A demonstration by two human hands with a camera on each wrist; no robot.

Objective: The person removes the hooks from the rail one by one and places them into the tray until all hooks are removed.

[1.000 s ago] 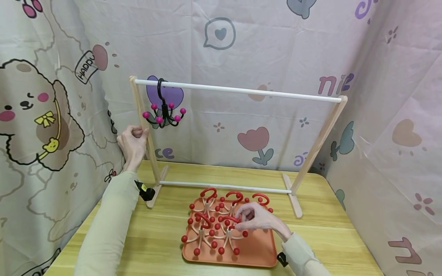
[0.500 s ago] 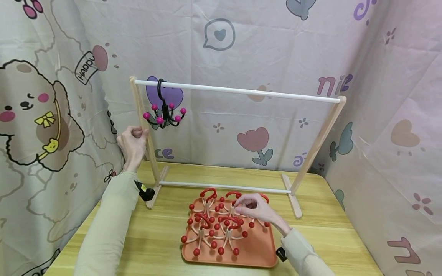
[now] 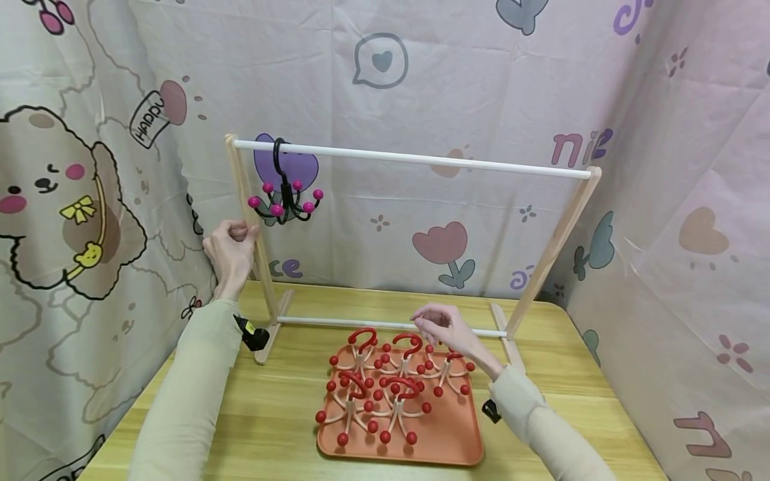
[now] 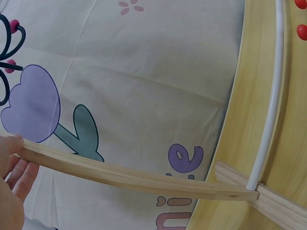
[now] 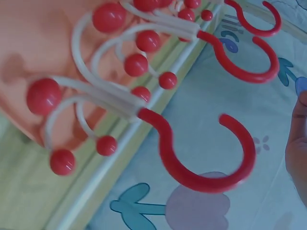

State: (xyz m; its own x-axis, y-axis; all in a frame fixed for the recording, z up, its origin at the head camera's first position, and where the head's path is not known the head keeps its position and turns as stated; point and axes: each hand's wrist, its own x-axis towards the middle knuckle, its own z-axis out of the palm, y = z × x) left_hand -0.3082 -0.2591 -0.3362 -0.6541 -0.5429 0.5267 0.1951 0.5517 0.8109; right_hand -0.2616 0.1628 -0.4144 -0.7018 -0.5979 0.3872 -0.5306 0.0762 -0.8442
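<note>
My left hand (image 3: pixel 231 250) grips the left wooden post (image 3: pixel 262 267) of a rack, thumb in front and fingers behind; the left wrist view shows this hand (image 4: pixel 14 187) at its left edge. Close to it, a black multi-arm hook hanger (image 3: pixel 286 194) with pink ball tips hangs from the white top bar (image 3: pixel 385 154). My right hand (image 3: pixel 445 327) hovers with loosely curled fingers, apparently holding nothing, over the back right of an orange tray (image 3: pixel 445 434). On that tray stand several cream hook hangers (image 3: pixel 400 411) with red hooks and red balls; the right wrist view shows one red hook (image 5: pixel 206 182) up close.
The rack's lower white bar (image 3: pixel 337 323) runs behind the tray. On the right, the other post (image 3: pixel 550 260) stands on a wooden foot (image 3: pixel 511 351). A patterned curtain (image 3: pixel 373 254) surrounds the wooden table (image 3: pixel 271 414).
My right hand has moved up and back, from the front hanger's hook to above the back right hanger. The left hand keeps its place on the post.
</note>
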